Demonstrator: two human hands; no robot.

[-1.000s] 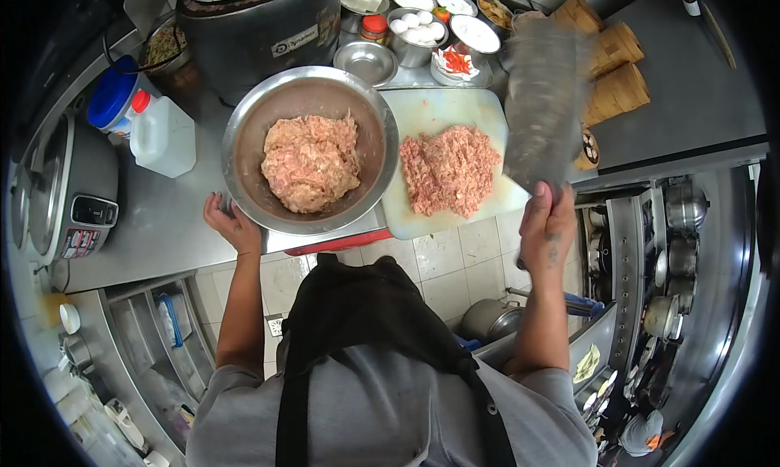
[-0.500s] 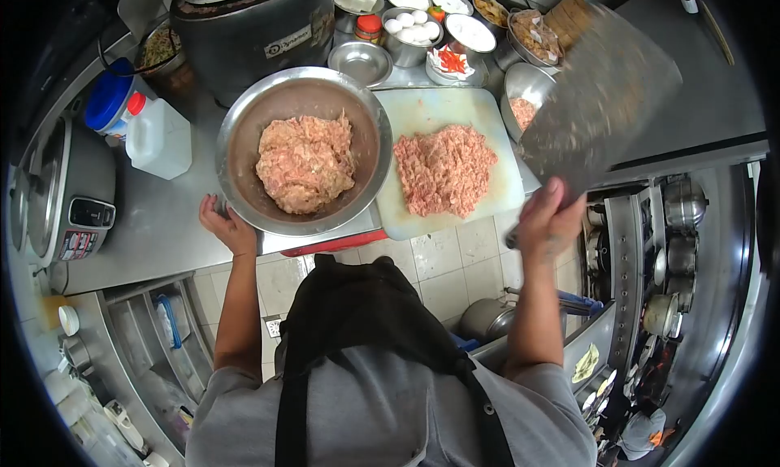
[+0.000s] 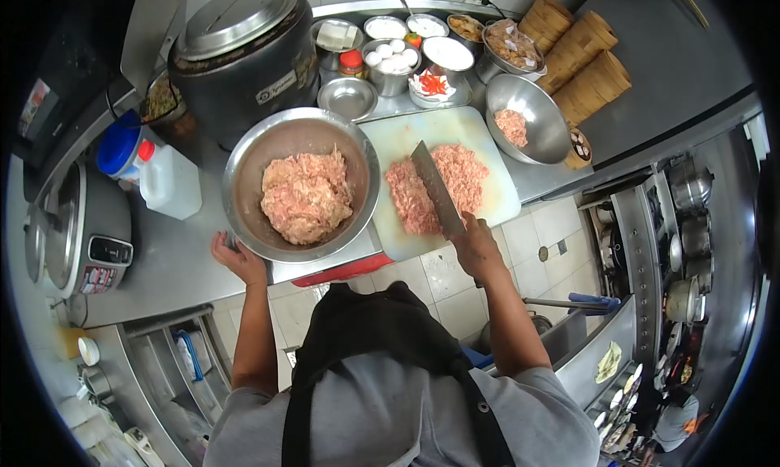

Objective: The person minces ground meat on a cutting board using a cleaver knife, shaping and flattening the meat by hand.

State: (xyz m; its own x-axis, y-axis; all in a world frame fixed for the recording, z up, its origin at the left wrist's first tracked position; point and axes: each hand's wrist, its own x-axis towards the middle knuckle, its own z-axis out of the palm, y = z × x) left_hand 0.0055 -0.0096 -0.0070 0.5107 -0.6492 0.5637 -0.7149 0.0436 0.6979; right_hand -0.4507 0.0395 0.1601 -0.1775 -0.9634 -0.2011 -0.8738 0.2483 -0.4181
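My right hand (image 3: 478, 251) is wrapped round the handle of a broad cleaver (image 3: 437, 192). Its blade stands in the flat mass of minced meat (image 3: 463, 178), parting it into a left and a right portion. Beneath the meat lies a white cutting board (image 3: 497, 162) with worn, greenish edges. Left of the board, a large metal bowl (image 3: 236, 162) holds a big lump of minced meat (image 3: 305, 199). My left hand (image 3: 241, 262) is at the counter's front edge, against or close beside the bowl's lower left rim. Its fingers are apart and hold nothing.
A smaller metal bowl (image 3: 536, 101) with some mince stands right of the board. Behind are a bowl of eggs (image 3: 392, 78), a small metal dish (image 3: 348, 99), a black cooker (image 3: 244, 69) and bamboo steamers (image 3: 589, 85). A white jug (image 3: 169, 182) stands left. Another person (image 3: 676, 418) is at lower right.
The cleaver has come down from the raised right side into the mince, splitting it. My left hand stays beside the bowl. The camera view has shifted, revealing more of the back.
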